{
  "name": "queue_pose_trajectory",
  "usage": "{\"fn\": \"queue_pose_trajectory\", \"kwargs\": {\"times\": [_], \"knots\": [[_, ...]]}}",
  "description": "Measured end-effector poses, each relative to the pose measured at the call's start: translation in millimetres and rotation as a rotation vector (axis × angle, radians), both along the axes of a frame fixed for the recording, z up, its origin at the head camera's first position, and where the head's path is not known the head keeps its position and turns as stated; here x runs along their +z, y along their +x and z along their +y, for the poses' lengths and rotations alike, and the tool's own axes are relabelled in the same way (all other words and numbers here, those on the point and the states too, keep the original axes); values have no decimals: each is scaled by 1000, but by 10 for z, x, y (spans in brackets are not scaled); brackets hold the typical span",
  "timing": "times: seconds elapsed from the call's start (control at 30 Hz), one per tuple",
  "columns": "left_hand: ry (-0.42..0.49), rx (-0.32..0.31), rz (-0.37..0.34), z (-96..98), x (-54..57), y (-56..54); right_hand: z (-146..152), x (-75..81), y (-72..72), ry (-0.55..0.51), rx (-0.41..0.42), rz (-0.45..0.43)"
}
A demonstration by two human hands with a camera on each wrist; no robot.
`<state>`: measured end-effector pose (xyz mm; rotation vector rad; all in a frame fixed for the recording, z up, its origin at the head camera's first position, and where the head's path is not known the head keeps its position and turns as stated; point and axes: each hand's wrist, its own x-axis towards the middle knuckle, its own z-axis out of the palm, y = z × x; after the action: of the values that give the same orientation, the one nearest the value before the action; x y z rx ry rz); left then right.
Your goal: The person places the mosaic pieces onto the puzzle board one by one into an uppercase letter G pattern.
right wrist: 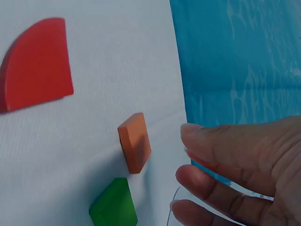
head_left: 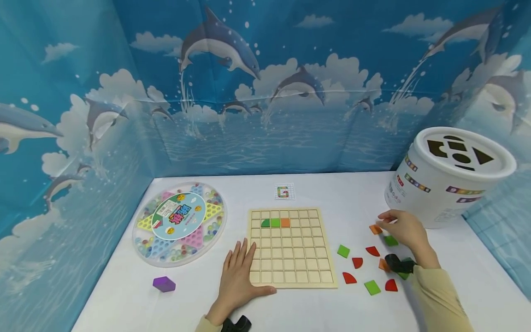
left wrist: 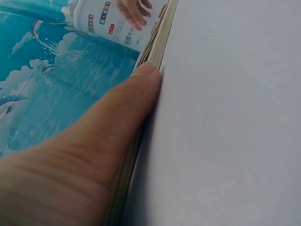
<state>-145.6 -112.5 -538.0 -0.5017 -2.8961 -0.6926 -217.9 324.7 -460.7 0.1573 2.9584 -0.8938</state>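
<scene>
- Fingers of the right hand [head_left: 401,228] are loosely bent and released, thumb and forefinger close together, hovering over the cloth!
- Just beneath them, apart from the fingertips, lies an orange square block [right wrist: 135,143], smooth and matt, its crisp, thick edge catching the light.
- Just beside that, also below the fingers, comes a green flat-sided block [right wrist: 114,205], and farther off a red quarter-circle block [right wrist: 40,66], one side curved, two straight.
- Over to the left hand [head_left: 238,279]: fingers straight and spread, grasping nothing, thumb laid against the near edge of a pale wooden grid board [head_left: 292,265].
- What a neat board, fine-grained, ridged into small square cells! Beyond the left fingertips, one row carries a dark green quarter-circle tile [head_left: 266,223], a light green square tile [head_left: 275,222] and an orange square tile [head_left: 285,222], side by side.
- Past the left fingers and the board sits a small white patterned card [head_left: 284,191].
- Left of those fingers: a round clear-plastic star game [head_left: 179,224] filled with marbles, and a purple faceted block [head_left: 164,283].
- Beyond the right fingers stands a glossy white plastic bucket [head_left: 448,184], its lid cut with dark shapes.
</scene>
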Motion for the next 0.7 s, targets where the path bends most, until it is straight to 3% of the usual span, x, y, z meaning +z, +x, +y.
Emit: {"fn": "queue_pose_trajectory", "kwargs": {"times": [0.37,0.7], "knots": [[-7,-6,34,0,-6,0,170,-34,104,11,4,-73],[-6,-7,47,-4,4,6,454,-42,343,44,-34,-107]]}}
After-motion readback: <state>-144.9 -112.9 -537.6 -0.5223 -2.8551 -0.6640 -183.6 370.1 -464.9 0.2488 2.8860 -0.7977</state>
